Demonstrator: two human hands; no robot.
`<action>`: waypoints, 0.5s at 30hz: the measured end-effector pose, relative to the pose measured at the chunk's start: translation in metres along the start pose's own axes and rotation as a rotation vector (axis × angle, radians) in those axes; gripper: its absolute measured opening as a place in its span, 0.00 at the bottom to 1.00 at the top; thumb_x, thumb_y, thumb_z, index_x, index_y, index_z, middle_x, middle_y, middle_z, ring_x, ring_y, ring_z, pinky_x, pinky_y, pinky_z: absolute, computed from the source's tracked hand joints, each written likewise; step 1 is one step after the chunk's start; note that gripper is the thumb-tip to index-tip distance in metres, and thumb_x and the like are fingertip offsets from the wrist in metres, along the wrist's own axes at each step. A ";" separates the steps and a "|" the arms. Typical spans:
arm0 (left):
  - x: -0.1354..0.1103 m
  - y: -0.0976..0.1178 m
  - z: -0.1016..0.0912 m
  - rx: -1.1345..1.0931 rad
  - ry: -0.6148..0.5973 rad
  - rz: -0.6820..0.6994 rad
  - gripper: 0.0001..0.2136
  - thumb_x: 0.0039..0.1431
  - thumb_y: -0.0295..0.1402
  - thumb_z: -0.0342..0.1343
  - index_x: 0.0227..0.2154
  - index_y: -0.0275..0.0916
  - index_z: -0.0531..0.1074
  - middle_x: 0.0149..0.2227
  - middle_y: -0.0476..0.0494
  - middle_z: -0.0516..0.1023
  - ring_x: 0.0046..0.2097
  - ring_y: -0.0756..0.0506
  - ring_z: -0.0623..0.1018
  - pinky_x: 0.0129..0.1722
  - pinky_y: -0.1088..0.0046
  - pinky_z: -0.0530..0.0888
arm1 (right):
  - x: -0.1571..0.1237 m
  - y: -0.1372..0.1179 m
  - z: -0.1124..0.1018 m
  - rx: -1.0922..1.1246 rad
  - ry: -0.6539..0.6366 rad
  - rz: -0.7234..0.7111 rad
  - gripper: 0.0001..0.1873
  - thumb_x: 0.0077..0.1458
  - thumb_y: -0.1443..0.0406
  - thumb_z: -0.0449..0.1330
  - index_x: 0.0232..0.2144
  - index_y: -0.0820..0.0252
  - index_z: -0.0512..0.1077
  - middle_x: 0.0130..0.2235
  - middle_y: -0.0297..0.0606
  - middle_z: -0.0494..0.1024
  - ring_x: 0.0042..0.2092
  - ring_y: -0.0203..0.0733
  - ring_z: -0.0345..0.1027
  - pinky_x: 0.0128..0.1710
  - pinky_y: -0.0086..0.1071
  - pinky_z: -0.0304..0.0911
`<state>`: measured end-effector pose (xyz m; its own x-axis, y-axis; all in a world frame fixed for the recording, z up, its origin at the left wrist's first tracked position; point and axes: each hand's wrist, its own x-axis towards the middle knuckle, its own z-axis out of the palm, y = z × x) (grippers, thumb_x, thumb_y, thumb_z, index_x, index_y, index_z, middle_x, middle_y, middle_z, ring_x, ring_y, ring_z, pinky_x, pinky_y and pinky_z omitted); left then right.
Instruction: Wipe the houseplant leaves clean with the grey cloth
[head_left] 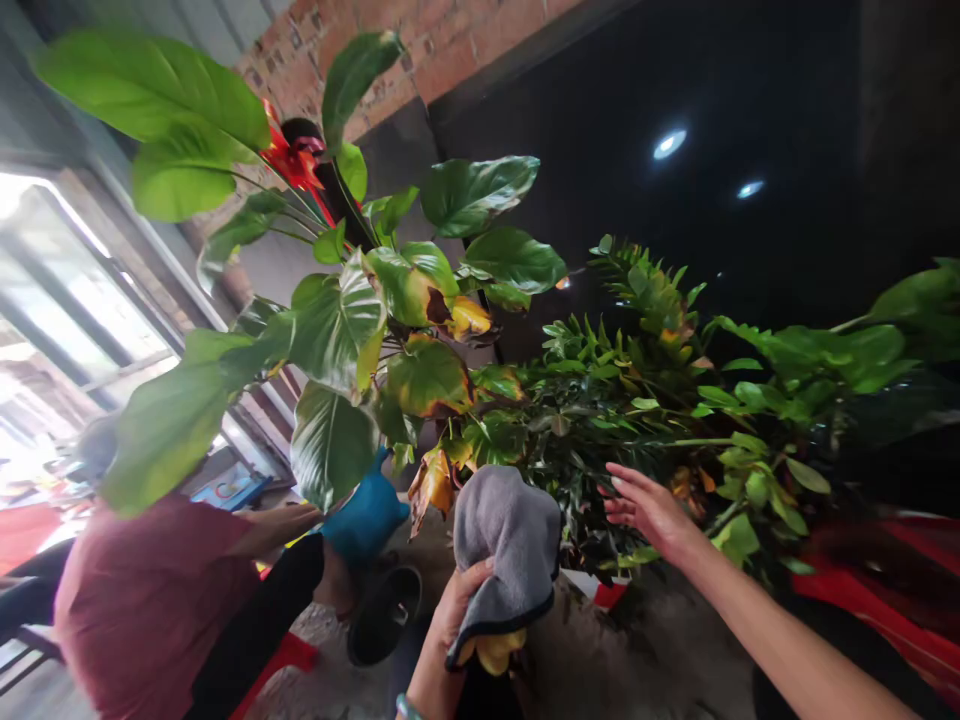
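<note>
My left hand (457,605), with a bracelet at the wrist, is closed around a bunched grey cloth (506,530) with a dark edge. Something yellow (495,650) shows beneath the cloth; I cannot make out what it is. My right hand (649,510) reaches forward with its fingers stretched out, holding nothing that I can see. It is nearest to the dense small-leaved plant (577,420); whether it touches the leaves is unclear. A tall plant with broad leaves (341,325), some browned and yellowed, stands ahead to the left. One withered brown leaf (433,490) hangs close to the cloth.
At the left a person in a pink shirt (150,610) sits close by on a red stool (289,660). A blue watering can (367,515) and a dark bucket (384,615) are between us. Behind the plants rises a dark glossy wall (600,200). More leafy plants (825,360) fill the right.
</note>
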<state>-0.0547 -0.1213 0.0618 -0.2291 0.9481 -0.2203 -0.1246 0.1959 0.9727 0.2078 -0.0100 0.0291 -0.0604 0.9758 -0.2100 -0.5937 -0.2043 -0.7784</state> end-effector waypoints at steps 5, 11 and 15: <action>0.009 0.008 -0.011 0.041 0.040 0.302 0.18 0.37 0.47 0.69 0.32 0.43 0.83 0.39 0.42 0.85 0.45 0.36 0.81 0.51 0.62 0.75 | 0.004 0.011 -0.014 0.036 0.003 -0.057 0.12 0.35 0.74 0.73 0.26 0.59 0.80 0.21 0.35 0.81 0.21 0.38 0.74 0.23 0.30 0.73; 0.059 0.057 0.028 -0.123 0.192 0.532 0.14 0.37 0.43 0.68 0.28 0.44 0.80 0.39 0.41 0.84 0.50 0.35 0.79 0.55 0.61 0.73 | 0.001 0.012 -0.028 0.011 0.070 -0.054 0.12 0.35 0.77 0.69 0.24 0.58 0.80 0.19 0.34 0.79 0.18 0.37 0.71 0.16 0.28 0.68; 0.059 0.034 0.051 -0.207 0.102 0.298 0.11 0.40 0.43 0.67 0.25 0.42 0.78 0.29 0.44 0.82 0.39 0.38 0.82 0.47 0.61 0.77 | -0.001 0.009 -0.039 0.010 0.097 -0.048 0.11 0.35 0.77 0.68 0.22 0.58 0.80 0.20 0.35 0.80 0.18 0.38 0.71 0.17 0.29 0.69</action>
<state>-0.0228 -0.0463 0.0855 -0.3781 0.9242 0.0535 -0.2284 -0.1491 0.9621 0.2341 -0.0161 -0.0007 0.0457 0.9723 -0.2291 -0.6024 -0.1562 -0.7828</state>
